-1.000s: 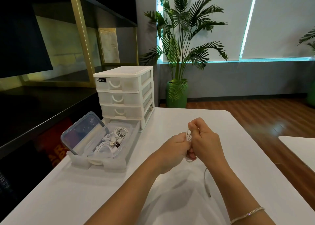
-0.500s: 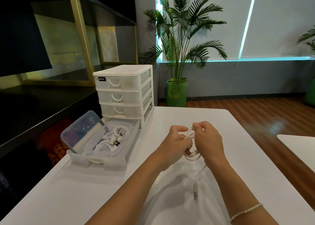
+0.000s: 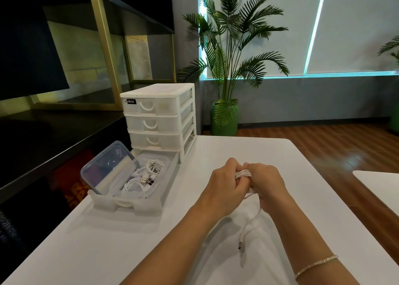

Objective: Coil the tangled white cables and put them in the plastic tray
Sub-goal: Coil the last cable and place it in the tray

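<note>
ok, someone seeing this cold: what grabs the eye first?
Both hands, left hand and right hand, meet mid-table around a bundled white cable, its plug end dangling below. At left, the pulled-out plastic tray holds a clear container of coiled cables, fronting a white drawer unit.

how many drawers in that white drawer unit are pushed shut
3: top, middle and third, stacked. The bottom drawer is pulled out with cables in it.
</note>
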A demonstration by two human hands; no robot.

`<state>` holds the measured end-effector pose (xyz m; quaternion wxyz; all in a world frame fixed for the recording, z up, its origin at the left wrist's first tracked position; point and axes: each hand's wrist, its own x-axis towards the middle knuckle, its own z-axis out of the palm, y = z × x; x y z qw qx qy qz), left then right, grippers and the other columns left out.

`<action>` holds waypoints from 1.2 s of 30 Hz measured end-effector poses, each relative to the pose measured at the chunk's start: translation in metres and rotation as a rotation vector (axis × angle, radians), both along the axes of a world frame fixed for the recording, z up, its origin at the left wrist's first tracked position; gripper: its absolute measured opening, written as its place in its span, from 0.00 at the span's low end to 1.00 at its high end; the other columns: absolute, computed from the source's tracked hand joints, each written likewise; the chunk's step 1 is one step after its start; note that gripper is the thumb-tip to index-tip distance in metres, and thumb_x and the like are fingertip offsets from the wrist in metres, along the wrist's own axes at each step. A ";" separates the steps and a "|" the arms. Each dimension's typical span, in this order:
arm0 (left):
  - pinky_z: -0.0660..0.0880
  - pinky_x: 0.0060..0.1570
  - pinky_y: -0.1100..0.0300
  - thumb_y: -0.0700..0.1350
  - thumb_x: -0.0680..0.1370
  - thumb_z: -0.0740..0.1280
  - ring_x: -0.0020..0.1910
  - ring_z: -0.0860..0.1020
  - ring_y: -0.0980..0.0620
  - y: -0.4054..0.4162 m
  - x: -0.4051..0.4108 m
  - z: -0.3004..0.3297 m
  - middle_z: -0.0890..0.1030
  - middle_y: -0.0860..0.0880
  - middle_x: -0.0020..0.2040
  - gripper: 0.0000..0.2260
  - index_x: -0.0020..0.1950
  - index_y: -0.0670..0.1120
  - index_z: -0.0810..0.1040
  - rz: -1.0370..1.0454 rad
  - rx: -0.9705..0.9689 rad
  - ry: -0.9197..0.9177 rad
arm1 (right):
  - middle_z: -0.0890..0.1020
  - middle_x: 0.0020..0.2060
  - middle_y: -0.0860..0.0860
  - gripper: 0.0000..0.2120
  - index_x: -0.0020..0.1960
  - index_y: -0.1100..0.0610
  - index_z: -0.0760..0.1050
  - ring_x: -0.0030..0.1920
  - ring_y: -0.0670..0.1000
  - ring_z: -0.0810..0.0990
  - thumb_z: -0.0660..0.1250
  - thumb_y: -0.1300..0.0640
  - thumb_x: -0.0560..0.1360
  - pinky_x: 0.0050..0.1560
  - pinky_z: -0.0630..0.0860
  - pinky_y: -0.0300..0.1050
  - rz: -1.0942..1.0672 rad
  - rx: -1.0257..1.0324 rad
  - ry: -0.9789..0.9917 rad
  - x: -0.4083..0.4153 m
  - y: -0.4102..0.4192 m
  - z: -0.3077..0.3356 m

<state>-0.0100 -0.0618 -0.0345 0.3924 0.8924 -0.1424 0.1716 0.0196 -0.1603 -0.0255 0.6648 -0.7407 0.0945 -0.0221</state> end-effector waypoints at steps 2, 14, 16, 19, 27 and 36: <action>0.65 0.27 0.77 0.47 0.80 0.58 0.31 0.70 0.55 0.000 0.000 0.002 0.73 0.52 0.40 0.05 0.45 0.49 0.65 0.027 -0.007 0.032 | 0.80 0.52 0.64 0.08 0.49 0.65 0.78 0.53 0.66 0.78 0.62 0.62 0.75 0.53 0.76 0.57 0.008 -0.010 -0.021 0.001 0.002 -0.002; 0.68 0.40 0.60 0.49 0.81 0.52 0.33 0.67 0.53 0.003 0.011 0.005 0.69 0.49 0.32 0.17 0.35 0.47 0.68 0.143 -0.536 0.501 | 0.76 0.43 0.48 0.15 0.57 0.54 0.69 0.45 0.49 0.76 0.54 0.45 0.78 0.47 0.71 0.40 0.184 -0.522 -0.392 -0.003 0.009 -0.007; 0.68 0.40 0.58 0.48 0.81 0.54 0.31 0.65 0.52 0.008 0.013 0.006 0.66 0.48 0.30 0.15 0.36 0.45 0.70 0.173 -0.727 0.590 | 0.77 0.45 0.51 0.09 0.56 0.53 0.69 0.45 0.50 0.77 0.56 0.50 0.79 0.46 0.72 0.40 0.192 -0.594 -0.443 -0.002 0.009 -0.010; 0.68 0.33 0.59 0.46 0.80 0.55 0.29 0.66 0.51 0.018 0.014 0.010 0.68 0.48 0.29 0.11 0.44 0.43 0.74 0.175 -0.908 0.618 | 0.77 0.47 0.51 0.06 0.54 0.51 0.72 0.51 0.51 0.76 0.60 0.58 0.78 0.50 0.72 0.40 0.200 -0.697 -0.522 -0.003 0.010 -0.013; 0.68 0.37 0.58 0.46 0.82 0.56 0.26 0.63 0.54 0.025 0.014 0.011 0.65 0.52 0.21 0.13 0.43 0.43 0.76 0.074 -0.973 0.615 | 0.80 0.51 0.49 0.11 0.51 0.49 0.80 0.50 0.46 0.71 0.67 0.51 0.70 0.56 0.73 0.53 0.184 -0.724 -0.654 -0.007 0.010 -0.015; 0.72 0.57 0.56 0.53 0.82 0.49 0.46 0.73 0.47 0.024 0.015 0.005 0.76 0.42 0.53 0.16 0.58 0.45 0.71 0.098 -0.444 0.410 | 0.75 0.58 0.49 0.08 0.47 0.54 0.79 0.57 0.46 0.69 0.63 0.53 0.76 0.60 0.64 0.40 0.181 -0.748 -0.554 -0.001 0.011 -0.013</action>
